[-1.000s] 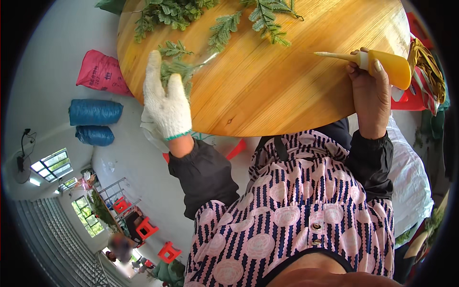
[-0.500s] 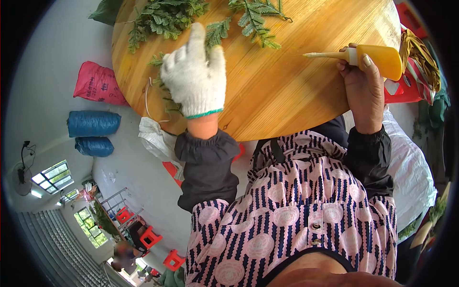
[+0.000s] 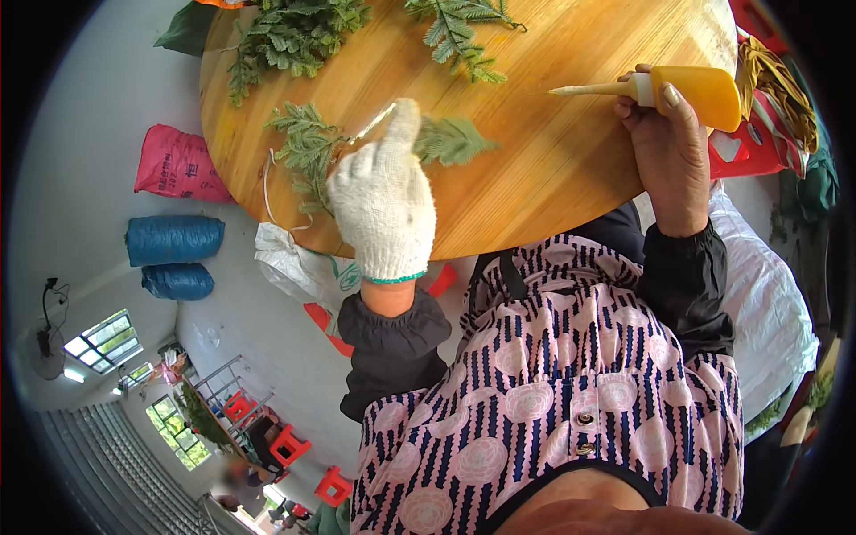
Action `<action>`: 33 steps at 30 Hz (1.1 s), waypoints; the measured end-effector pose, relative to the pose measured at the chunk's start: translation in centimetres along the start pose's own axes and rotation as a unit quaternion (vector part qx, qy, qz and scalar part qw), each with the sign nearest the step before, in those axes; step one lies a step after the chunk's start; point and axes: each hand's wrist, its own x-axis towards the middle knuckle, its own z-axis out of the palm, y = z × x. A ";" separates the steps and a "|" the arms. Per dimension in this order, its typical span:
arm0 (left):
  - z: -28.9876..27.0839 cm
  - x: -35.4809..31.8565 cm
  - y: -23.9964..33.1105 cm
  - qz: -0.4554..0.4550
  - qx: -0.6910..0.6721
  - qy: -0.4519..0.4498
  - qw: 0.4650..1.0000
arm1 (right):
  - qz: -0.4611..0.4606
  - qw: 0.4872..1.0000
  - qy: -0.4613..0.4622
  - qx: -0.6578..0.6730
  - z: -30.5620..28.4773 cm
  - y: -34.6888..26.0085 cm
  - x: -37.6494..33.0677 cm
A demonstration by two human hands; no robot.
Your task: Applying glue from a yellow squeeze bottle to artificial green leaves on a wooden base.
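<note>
My left hand, in a white knit glove with a green cuff edge, is closed over the near left part of the round table. A fern-like green sprig sticks out to the right of its fingers, slightly blurred; its stem end is hidden by the glove. Another leafy green branch lies just left of the glove, and a thin white stalk shows by the fingertips. My bare right hand grips a yellow squeeze bottle, its long pale nozzle pointing left.
Across the wooden tabletop, a pile of green branches lies far left, with a loose branch beside it. A white cord hangs over the left edge. Red stools and white sacks stand around the table.
My left hand has drawn back toward me, bringing the sprig away from the far branches. My right hand stays on the bottle, almost still.
</note>
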 end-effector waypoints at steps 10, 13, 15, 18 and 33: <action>3.3 -0.6 0.9 0.010 -0.131 0.152 0.980 | -0.002 1.000 -0.002 -0.004 0.3 -0.1 -0.2; 3.2 -1.0 1.3 -0.005 -0.146 0.191 0.971 | -0.009 1.000 -0.004 -0.010 0.0 -0.3 -0.1; 3.3 -1.0 1.4 -0.006 -0.156 0.213 0.964 | -0.012 1.000 -0.009 -0.012 -0.2 -0.5 -0.1; 3.3 -0.5 2.0 0.001 -0.229 0.122 0.966 | -0.008 1.000 -0.011 -0.027 0.1 -0.5 -0.4; 4.5 -1.0 3.7 -0.016 -0.146 0.013 0.989 | -0.118 0.898 -0.170 -0.389 6.6 0.3 -1.7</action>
